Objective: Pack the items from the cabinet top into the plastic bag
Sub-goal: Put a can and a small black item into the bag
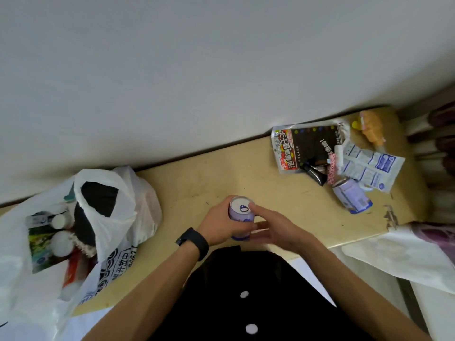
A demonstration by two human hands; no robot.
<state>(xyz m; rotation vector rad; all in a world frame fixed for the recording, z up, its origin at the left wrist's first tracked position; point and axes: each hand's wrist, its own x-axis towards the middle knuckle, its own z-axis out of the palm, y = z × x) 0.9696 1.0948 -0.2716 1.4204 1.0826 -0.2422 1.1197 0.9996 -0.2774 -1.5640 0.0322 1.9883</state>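
A purple can with a silver pull-tab top stands upright over the middle of the tan cabinet top. My left hand, with a black watch on the wrist, grips the can from the left. My right hand touches it from the right, fingers straight, one fingertip on the rim. At the far left stands the white plastic bag, its mouth open, with bottles and packets inside. A second purple can lies on its side at the right.
At the right end lie a black and red snack packet, a white and blue pouch, a black tube and an orange toy. Another white bag hangs past the chipped right corner. A wall runs behind.
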